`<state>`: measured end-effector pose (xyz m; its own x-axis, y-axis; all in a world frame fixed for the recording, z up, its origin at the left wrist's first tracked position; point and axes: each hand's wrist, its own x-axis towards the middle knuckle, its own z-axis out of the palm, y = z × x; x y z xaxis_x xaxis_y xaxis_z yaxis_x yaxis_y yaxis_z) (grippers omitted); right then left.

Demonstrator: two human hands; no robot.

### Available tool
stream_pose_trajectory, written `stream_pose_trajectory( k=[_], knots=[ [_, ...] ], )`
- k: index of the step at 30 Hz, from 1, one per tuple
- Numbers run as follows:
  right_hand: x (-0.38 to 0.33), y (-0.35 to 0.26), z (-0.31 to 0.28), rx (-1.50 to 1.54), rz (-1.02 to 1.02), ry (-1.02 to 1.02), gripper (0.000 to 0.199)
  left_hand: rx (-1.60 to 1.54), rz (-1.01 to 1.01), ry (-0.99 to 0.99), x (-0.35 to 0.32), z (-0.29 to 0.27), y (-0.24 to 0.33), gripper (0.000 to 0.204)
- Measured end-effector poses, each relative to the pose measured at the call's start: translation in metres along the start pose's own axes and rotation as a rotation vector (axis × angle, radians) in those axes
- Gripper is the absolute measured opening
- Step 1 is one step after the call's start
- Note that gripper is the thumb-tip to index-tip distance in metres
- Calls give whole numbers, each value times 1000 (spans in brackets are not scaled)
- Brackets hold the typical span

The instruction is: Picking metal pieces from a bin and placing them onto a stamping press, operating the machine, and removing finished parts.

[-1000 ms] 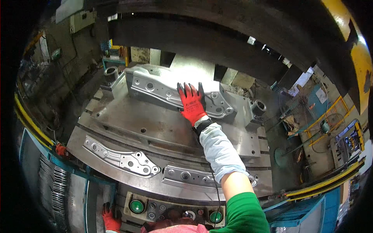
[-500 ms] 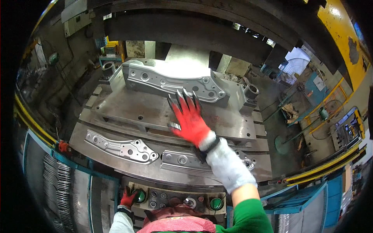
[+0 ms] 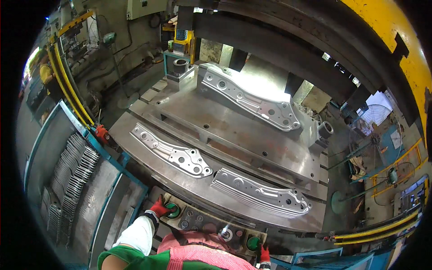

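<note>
- Left hand (image 3: 158, 208) fingers rest flat on the left green button (image 3: 172, 210); right hand (image 3: 263, 254) sits by the right green button (image 3: 252, 243), fingers' state can't tell.
- Both buttons sit at opposite ends of the control panel (image 3: 204, 222), long axis left-right.
- Farther: stamped bracket (image 3: 171, 151) and a stack of blanks (image 3: 261, 193) on the press bed (image 3: 252, 148).

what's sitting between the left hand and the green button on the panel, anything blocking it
Nothing visible. The left hand, in a red glove, already rests against the left green button on the control panel. The right hand sits just beside the right green button, with no object between them either.
</note>
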<state>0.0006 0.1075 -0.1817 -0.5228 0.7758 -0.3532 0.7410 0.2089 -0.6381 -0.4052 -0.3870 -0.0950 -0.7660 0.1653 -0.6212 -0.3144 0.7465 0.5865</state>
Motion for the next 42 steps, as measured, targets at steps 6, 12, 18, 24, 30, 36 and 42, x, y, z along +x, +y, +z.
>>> stream_pose_trajectory(
  k=[6, 12, 18, 24, 30, 36, 42],
  knots=[
    [-1, -27, 23, 48, -111, -161, 68, 95, 73, 105, 38, 23, -40, 138],
    [-26, -92, 22, 241, 54, -22, 91, 42, 62, 185, 29, 24, -42, 136],
    [-7, -44, 34, 165, 166, 10, 106, 89, 64, 203, 34, 25, -21, 133],
    [-6, -47, 38, 261, 122, 0, 104, 99, 33, 203, 27, 19, -20, 133],
    [-12, -54, 36, 166, 141, 41, 80, 103, 0, 191, 23, 18, -14, 135],
    [-36, -116, 15, 114, 173, 20, 87, 100, 11, 190, 10, 10, -14, 134],
    [-23, -79, 23, 187, 164, 63, 95, 60, 51, 173, 31, 20, -16, 136]
  ],
)
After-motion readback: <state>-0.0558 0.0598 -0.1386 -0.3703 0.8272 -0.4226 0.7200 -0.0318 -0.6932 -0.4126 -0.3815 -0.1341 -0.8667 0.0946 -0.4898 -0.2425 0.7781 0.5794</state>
